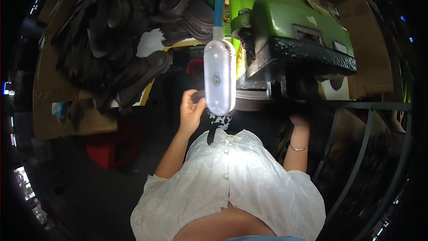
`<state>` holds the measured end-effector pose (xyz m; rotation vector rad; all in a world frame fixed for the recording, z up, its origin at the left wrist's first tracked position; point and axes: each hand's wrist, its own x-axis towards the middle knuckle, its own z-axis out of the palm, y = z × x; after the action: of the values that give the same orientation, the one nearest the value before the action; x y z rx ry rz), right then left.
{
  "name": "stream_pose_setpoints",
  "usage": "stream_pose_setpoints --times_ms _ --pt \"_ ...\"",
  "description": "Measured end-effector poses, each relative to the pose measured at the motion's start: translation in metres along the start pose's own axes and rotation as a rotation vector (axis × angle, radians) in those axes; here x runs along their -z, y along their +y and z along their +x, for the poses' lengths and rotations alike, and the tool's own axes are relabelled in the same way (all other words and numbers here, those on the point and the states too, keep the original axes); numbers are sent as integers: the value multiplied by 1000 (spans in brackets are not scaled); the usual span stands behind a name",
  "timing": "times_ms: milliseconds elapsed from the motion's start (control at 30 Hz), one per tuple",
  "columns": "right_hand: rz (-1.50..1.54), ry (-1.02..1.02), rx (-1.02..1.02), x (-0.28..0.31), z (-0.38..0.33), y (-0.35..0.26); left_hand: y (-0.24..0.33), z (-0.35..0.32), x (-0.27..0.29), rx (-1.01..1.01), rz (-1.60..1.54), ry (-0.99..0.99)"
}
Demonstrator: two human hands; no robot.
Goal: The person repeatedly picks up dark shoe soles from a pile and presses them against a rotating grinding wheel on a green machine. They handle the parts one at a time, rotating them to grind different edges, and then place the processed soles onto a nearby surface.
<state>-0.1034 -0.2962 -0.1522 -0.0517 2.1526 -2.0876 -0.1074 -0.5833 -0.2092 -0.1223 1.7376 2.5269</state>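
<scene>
Dim workshop, green machine (290, 22) ahead. My left hand (191, 111) pinches thin flexible grey sole (249, 100) edge; right hand (299, 120) hidden, grip unclear.

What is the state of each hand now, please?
Left hand: closed on a flat dark piece.
Right hand: mostly hidden under the green machine; cannot be told.

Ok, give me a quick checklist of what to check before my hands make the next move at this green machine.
1. Left hand grips the flat dark piece: ok, fingers curl at its end.
2. Right hand placement: cannot tell, hidden in shadow under the green machine.
3. Lamp lights the work: ok, lit, though it blocks part of the view.
4. Bracelet away from the machine: ok, on the wrist below it.
5. Pile of dark cut pieces steady: cannot tell.
</scene>
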Motion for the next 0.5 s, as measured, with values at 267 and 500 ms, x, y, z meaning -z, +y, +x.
stream_pose_setpoints --times_ms 267,500 --pt "-76 -393 -264 -51 -44 98 13 6 -81 -50 261 -185" --pt "-106 -506 -274 -18 -62 72 30 16 -84 -104 170 -198"
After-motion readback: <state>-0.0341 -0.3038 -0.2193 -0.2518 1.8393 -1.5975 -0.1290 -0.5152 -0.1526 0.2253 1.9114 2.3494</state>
